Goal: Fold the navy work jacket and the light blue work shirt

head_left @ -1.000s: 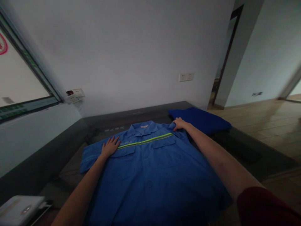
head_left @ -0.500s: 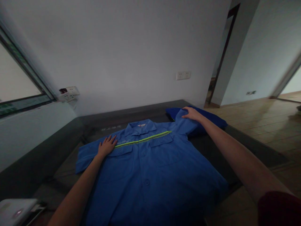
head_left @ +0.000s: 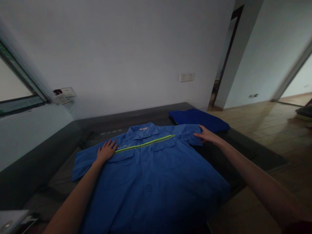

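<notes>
A blue short-sleeved work shirt lies front up, collar away from me, with a yellow-green stripe across its chest. Flat on the chest beside the stripe rests my left hand, fingers spread. My right hand has the cuff of the sleeve on the right between thumb and fingers. That sleeve is stretched out sideways, as is the one on the left. The shirt's lower end fades into shadow near me.
A darker blue folded garment lies behind the right sleeve on the dark table. A white device is at the lower left, partly cut off. Beyond stand a wall with sockets and, at the right, tiled floor.
My right hand has moved down and slightly outward with the sleeve, which now lies straighter and lower, uncovering more of the folded garment. My left hand stays on the chest.
</notes>
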A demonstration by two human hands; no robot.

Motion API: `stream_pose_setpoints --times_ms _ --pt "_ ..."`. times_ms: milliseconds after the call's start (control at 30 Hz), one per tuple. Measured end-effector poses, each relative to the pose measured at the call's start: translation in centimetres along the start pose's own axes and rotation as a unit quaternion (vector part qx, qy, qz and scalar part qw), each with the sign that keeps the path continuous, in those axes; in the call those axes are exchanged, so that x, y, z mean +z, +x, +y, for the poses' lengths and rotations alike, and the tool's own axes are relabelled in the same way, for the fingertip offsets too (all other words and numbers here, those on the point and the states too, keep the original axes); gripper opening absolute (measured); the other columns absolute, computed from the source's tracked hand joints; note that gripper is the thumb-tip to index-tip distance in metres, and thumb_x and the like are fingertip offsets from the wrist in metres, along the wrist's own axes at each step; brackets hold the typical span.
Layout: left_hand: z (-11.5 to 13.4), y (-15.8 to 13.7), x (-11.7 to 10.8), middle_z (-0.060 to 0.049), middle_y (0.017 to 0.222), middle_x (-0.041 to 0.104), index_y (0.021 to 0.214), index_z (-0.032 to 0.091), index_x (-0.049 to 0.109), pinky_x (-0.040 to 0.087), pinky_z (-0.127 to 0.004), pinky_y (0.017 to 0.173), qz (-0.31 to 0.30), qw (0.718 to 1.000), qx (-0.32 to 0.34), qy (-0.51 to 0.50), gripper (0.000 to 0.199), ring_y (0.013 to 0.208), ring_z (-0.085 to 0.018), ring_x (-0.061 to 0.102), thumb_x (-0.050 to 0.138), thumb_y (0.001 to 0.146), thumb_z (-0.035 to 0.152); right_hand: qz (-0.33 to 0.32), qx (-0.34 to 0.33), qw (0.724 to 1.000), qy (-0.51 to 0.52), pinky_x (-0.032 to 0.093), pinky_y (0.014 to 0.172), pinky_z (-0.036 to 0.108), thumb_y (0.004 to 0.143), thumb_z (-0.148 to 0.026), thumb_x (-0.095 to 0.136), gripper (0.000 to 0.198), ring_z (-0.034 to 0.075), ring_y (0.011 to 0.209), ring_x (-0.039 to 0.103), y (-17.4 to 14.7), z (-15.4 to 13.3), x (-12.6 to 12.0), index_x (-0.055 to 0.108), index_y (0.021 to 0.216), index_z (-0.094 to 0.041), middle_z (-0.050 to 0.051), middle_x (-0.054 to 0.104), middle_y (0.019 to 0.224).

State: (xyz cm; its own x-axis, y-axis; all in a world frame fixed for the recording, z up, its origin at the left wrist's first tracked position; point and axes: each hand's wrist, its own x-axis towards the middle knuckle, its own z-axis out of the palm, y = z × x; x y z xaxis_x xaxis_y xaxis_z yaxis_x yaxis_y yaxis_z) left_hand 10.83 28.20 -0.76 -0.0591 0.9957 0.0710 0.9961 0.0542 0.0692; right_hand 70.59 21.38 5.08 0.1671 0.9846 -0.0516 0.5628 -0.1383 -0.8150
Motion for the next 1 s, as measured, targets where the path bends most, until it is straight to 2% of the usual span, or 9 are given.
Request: stream_pose_setpoints --times_ms 167,233,333,467,600,700,800,867,1000 --pt "0.2 -0.2 -0.2 -0.006 0.155 0.023 0.147 0.033 0.026 0.018 -0.061 0.109 -0.005 1.0 -0.009 0.002 0.06 0.142 -0.031 0.019 0.02 0.092 0.054 0.052 -0.072 0.995 0.035 0.057 0.079 0.037 0.064 -0.029 0.078 0.109 0.026 0.101 0.064 -1.1 1.1 1.9 0.012 0.151 -0.023 0.017 0.049 0.135" --pt "0.3 -0.2 -0.3 -0.005 0.155 0.024 0.147 0.033 0.026 0.018 -0.061 0.109 -0.002 1.0 -0.009 0.006 0.06 0.142 -0.031 0.02 0.02 0.091 0.054 0.042 -0.068 0.994 0.073 0.058 0.076 0.038 0.066 -0.026 0.076 0.11 0.026 0.096 0.065 -1.5 1.1 1.6 0.007 0.151 -0.025 0.016 0.053 0.131" --pt "0.3 -0.3 -0.3 -0.005 0.154 0.026 0.147 0.033 0.027 0.019 -0.061 0.108 0.004 1.0 -0.007 0.013 0.059 0.141 -0.03 0.022 0.02 0.092 0.053 0.005 -0.055 0.992 0.109 0.057 0.063 0.033 0.068 -0.024 0.073 0.108 0.023 0.077 0.067 -2.0 1.1 0.4 0.004 0.151 -0.022 0.013 0.065 0.106" --pt "0.2 -0.2 -0.2 -0.005 0.154 0.026 0.146 0.034 0.028 0.02 -0.061 0.108 0.01 1.0 -0.004 0.01 0.058 0.141 -0.03 0.023 0.02 0.092 0.053 0.02 -0.082 0.995 0.056 0.053 0.059 0.028 0.068 -0.022 0.072 0.09 0.015 0.06 0.059 -2.3 1.4 -1.0 0.028 0.147 -0.022 0.002 0.064 0.08" --pt "0.1 -0.2 0.0 -0.005 0.154 0.026 0.146 0.034 0.028 0.021 -0.063 0.107 0.011 1.0 0.003 0.015 0.058 0.141 -0.031 0.023 0.02 0.092 0.052 0.01 -0.099 0.995 0.016 0.052 0.07 0.029 0.068 -0.017 0.066 0.064 0.016 0.071 0.061 -2.3 2.6 -0.5 0.053 0.131 -0.018 0.004 0.066 0.084" --pt "0.1 -0.2 -0.1 -0.005 0.155 0.024 0.147 0.034 0.025 0.021 -0.062 0.107 0.002 1.0 0.004 0.022 0.057 0.141 -0.031 0.021 0.019 0.093 0.051 0.004 -0.095 0.995 -0.03 0.051 0.068 0.028 0.068 -0.017 0.063 0.054 0.017 0.07 0.062 -2.5 3.3 0.1 0.061 0.122 -0.016 0.005 0.068 0.083" --pt "0.4 -0.4 -0.5 -0.005 0.155 0.022 0.147 0.034 0.024 0.021 -0.061 0.108 -0.005 1.0 -0.001 0.026 0.057 0.142 -0.03 0.02 0.019 0.093 0.051 -0.001 -0.1 0.993 -0.068 0.051 0.063 0.027 0.068 -0.019 0.061 0.054 0.016 0.065 0.061 -2.9 3.3 0.1 0.061 0.122 -0.015 0.004 0.068 0.077" --pt "0.6 -0.7 -0.8 -0.004 0.156 0.021 0.148 0.034 0.023 0.022 -0.06 0.108 -0.012 1.0 -0.007 0.028 0.057 0.142 -0.029 0.02 0.018 0.094 0.051 -0.019 -0.102 0.993 -0.063 0.052 0.067 0.028 0.067 -0.019 0.06 0.055 0.018 0.069 0.064 -3.4 3.0 -0.2 0.061 0.122 -0.015 0.006 0.07 0.084" --pt "0.7 -1.9 -1.1 -0.003 0.156 0.02 0.148 0.034 0.021 0.021 -0.059 0.109 -0.024 0.999 0.004 0.036 0.056 0.143 -0.028 0.019 0.019 0.094 0.049 -0.073 -0.109 0.991 -0.026 0.053 0.08 0.032 0.065 -0.019 0.057 0.056 0.022 0.092 0.066 -4.9 2.6 -0.9 0.062 0.121 -0.017 0.01 0.067 0.114"
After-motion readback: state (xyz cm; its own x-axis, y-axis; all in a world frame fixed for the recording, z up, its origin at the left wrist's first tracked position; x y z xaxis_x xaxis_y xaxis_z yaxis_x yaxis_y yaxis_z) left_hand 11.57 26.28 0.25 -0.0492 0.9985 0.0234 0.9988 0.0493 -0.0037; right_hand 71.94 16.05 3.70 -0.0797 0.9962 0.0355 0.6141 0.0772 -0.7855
